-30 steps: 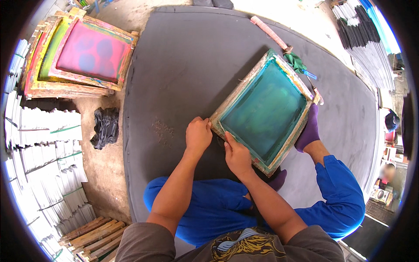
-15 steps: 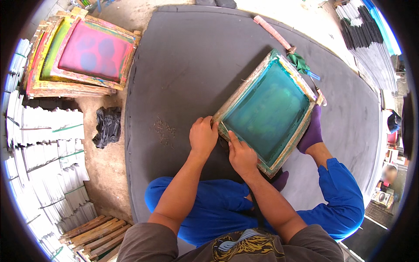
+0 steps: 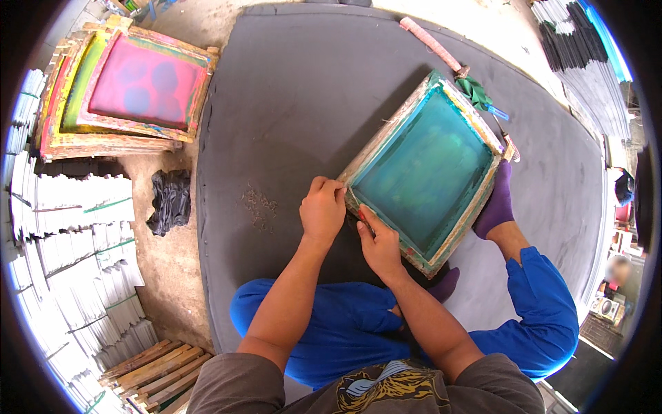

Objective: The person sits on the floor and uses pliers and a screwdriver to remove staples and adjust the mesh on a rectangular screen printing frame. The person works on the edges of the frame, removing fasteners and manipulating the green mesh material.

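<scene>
A wooden screen-printing frame (image 3: 388, 134) with teal-stained mesh lies slanted in front of me, its near left corner by my hands. My left hand (image 3: 323, 210) is closed at that corner, thumb and fingers pinched together; what they grip is too small to make out. Against the near edge of the frame, my right hand (image 3: 380, 245) has its index finger stretched along the wood. Something small and red (image 3: 361, 216) shows between its thumb and index finger; its kind is mostly hidden. My purple-socked foot (image 3: 495, 203) rests against the frame's right side.
Small dark bits (image 3: 261, 207) lie scattered on the dark padded table (image 3: 276, 103). Beyond the frame is a pink-wrapped rod (image 3: 431, 43) beside a green cloth (image 3: 474, 92). Stained screen frames (image 3: 148, 83) are stacked at far left, above bundled white sheets (image 3: 89, 259) and a black plastic bag (image 3: 169, 201).
My right hand has shifted slightly left and its fingers have turned, so the small red thing now shows. My left hand stays at the corner, its fingers drawn closer together.
</scene>
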### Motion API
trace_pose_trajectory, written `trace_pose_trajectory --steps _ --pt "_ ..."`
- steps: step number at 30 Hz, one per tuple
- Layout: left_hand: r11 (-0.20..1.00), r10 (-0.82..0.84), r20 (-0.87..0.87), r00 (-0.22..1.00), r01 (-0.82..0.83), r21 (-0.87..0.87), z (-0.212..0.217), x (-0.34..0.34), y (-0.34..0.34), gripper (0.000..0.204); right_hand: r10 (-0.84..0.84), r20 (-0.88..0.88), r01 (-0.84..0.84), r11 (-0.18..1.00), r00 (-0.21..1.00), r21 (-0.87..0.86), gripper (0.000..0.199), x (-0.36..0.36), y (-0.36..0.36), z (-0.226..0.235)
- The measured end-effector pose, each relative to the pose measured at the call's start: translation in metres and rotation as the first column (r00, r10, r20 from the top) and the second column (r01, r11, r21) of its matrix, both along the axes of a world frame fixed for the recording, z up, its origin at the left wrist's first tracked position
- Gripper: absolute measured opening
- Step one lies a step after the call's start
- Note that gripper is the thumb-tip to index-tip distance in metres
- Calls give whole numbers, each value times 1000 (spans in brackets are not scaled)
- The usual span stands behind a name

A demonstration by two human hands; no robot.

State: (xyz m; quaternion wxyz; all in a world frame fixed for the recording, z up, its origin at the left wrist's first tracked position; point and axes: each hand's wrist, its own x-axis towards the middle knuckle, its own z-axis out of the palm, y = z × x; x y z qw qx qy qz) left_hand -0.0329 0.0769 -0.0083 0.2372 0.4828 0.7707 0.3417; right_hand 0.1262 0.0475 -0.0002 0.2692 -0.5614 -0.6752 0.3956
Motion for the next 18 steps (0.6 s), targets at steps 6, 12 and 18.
trace_pose_trajectory --steps 6,12,18 --pt "998 14 -5 1000 -15 -61 0 -5 4 12 50 103 -57 996 993 63 38 4 -2 -3" --pt "997 56 99 994 -49 -67 -10 -11 9 13 -321 -293 156 868 901 -472 41 -8 -14 -22" --pt "995 67 144 987 -56 -77 -6 -14 11 15 -188 -191 203 977 963 60 41 -27 -23 -43"
